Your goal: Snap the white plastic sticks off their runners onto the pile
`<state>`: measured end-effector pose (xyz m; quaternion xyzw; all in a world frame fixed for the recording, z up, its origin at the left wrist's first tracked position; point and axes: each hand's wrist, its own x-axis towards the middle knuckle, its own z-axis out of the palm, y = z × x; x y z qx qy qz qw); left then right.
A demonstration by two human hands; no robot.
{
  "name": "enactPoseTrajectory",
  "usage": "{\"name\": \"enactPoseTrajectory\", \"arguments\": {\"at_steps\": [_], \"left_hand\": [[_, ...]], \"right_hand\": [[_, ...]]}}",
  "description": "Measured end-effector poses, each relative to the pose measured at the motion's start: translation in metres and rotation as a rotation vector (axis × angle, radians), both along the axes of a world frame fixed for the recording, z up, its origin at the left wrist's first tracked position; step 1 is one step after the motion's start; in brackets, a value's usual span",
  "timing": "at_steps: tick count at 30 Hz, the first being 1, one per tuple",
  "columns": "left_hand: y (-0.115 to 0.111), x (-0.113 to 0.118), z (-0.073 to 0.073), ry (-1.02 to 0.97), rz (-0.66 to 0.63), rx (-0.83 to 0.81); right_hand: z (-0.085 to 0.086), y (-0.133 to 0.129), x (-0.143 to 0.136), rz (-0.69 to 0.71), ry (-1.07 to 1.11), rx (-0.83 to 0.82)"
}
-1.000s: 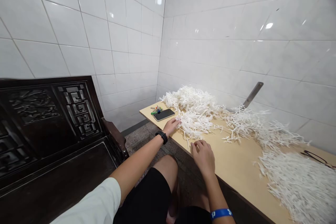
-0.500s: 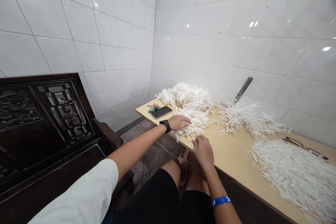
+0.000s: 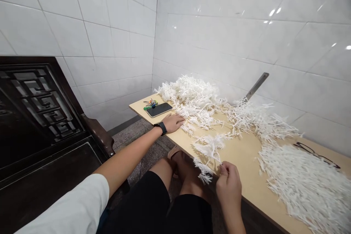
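Observation:
My left hand (image 3: 173, 123) lies on the table's near edge, fingers stretched out against the front of a heap of white branching pieces (image 3: 196, 91). At the table edge, my right hand (image 3: 229, 177) is closed with its fingertips pinching the thin stem of a white branched piece (image 3: 210, 146). That piece spreads over the tabletop, and a feathery white tip (image 3: 204, 172) hangs at the edge beside the hand. What the pieces are made of I cannot tell.
On the wooden table (image 3: 241, 153) are a phone (image 3: 159, 109), keys (image 3: 151, 103), more white branches (image 3: 257, 120), a spread of short white pieces (image 3: 307, 186) and glasses (image 3: 316, 153). A metal bar (image 3: 256, 87) leans by the tiled wall. A dark carved bench (image 3: 55, 146) stands left.
My right hand has moved right along the table edge, drawing a white branched piece away from the heap. My left hand has shifted left and flattened on the table. The view has turned slightly.

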<state>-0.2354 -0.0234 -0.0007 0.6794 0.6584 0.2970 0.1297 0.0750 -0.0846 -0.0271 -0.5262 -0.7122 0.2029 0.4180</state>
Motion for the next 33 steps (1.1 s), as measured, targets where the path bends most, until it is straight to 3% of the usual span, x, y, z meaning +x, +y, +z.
{"name": "enactPoseTrajectory", "arguments": {"at_steps": [3, 6, 10, 14, 18, 22, 24, 27, 30, 33], "left_hand": [[0.0, 0.002, -0.001, 0.026, 0.024, 0.047], [-0.003, 0.001, -0.002, 0.054, 0.049, 0.104], [-0.009, -0.001, -0.001, 0.029, 0.118, 0.142], [-0.012, -0.008, 0.003, -0.176, 0.208, 0.135], [-0.012, -0.014, 0.008, -0.437, 0.307, 0.21], [-0.03, 0.008, 0.023, -0.613, 0.288, 0.338], [-0.045, 0.032, 0.032, -0.711, 0.109, 0.258], [-0.058, 0.073, 0.042, -0.693, -0.155, 0.193], [-0.05, 0.098, 0.046, -0.663, -0.169, 0.178], [-0.037, 0.095, 0.052, -0.602, -0.153, 0.143]], "right_hand": [[0.005, 0.017, 0.012, -0.049, 0.175, -0.163], [0.022, 0.038, 0.02, 0.013, 0.282, -0.162], [0.072, 0.071, 0.027, 0.088, 0.272, -0.095], [0.124, 0.109, 0.026, 0.123, 0.272, 0.002], [0.153, 0.136, 0.018, 0.261, 0.113, -0.046], [0.157, 0.139, 0.003, 0.294, -0.111, -0.026], [0.152, 0.131, -0.007, 0.31, -0.244, -0.042], [0.143, 0.111, -0.024, 0.447, -0.243, -0.113], [0.139, 0.095, -0.033, 0.524, -0.259, -0.137], [0.142, 0.092, -0.028, 0.463, -0.32, -0.075]]}}
